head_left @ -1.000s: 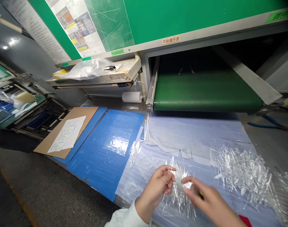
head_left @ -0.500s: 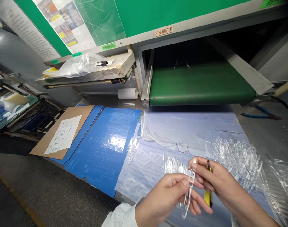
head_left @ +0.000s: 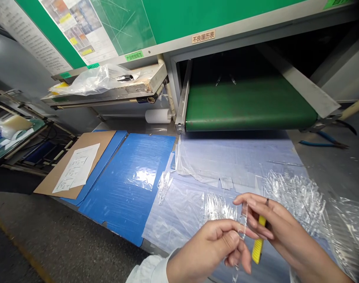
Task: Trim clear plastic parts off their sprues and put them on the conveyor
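Note:
Between thumb and fingers, my left hand (head_left: pixel 209 243) pinches a slim, clear plastic piece (head_left: pixel 244 216) that stands nearly upright, its lower end showing under the hand. My right hand (head_left: pixel 282 228) has its fingertips at the piece's upper end while a yellow utility knife (head_left: pixel 258 243) is tucked in its fingers, handle pointing down. Just behind the hands lies a pile of similar clear pieces (head_left: pixel 217 206). A larger heap of clear pieces (head_left: pixel 294 196) is to the right, and a small bunch of clear pieces (head_left: pixel 164 186) lies to the left.
A green conveyor belt (head_left: pixel 250 106) ends above the film-covered bench (head_left: pixel 238 157). Blue-handled pliers (head_left: pixel 323 142) rest at the right. Blue boards (head_left: pixel 123 196) and a brown board with paper (head_left: pixel 94 147) lie left. A shelf with a plastic bag (head_left: pixel 94 80) hangs behind.
The clear piece has turned from a slanted, flat-on pose to nearly upright and edge-on. My left fingers have curled in, and the yellow knife handle has swung lower-left.

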Available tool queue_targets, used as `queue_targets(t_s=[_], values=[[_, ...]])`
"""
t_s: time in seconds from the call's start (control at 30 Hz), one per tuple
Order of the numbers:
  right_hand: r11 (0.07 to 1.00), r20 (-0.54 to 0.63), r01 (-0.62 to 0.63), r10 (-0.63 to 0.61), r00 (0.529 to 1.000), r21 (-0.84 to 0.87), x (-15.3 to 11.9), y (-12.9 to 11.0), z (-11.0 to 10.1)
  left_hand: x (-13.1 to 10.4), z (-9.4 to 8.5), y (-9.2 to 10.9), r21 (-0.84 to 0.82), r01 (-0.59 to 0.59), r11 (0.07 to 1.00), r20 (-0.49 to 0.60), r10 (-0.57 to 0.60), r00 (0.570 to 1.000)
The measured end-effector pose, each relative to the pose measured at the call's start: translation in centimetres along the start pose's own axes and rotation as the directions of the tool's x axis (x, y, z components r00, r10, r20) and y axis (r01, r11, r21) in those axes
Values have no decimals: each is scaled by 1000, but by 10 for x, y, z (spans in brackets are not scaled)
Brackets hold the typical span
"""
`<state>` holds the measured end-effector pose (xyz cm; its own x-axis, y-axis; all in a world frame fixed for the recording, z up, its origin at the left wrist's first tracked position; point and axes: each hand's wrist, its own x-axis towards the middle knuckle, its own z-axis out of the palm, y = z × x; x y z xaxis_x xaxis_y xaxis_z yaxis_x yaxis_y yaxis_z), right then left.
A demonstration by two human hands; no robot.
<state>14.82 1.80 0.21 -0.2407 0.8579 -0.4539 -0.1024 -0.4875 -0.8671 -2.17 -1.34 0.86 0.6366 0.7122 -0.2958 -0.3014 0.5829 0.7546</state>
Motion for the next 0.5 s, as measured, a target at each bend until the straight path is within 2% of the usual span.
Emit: queue_targets(t_s=[0.2, 0.3, 0.37, 0.43, 0.47, 0.5], values=[[998, -23, 42, -41, 999, 49, 2, -1, -5, -1, -2, -1, -35, 35, 999, -5, -35, 999], [988, -164, 151, -145, 976, 26, -2, -3, -3, 4, -7, -5, -220, 47, 974, -51, -59, 997], [966, -341, 257, -248, 907, -21, -10, 1, 0, 10, -9, -8, -384, 5, 923, -158, -71, 985], [902, -469, 346, -431, 771, -259, -21, 9, 5, 16, -7, -10, -464, -61, 884, -237, -58, 970], [820, -451, 375, -557, 697, -432, -25, 15, 8, 19, -5, -9, -471, -95, 877, -251, -29, 968], [692, -368, 399, -683, 630, -602, -29, 20, 9, 22, -2, -8, -464, -130, 876, -257, 7, 966]])
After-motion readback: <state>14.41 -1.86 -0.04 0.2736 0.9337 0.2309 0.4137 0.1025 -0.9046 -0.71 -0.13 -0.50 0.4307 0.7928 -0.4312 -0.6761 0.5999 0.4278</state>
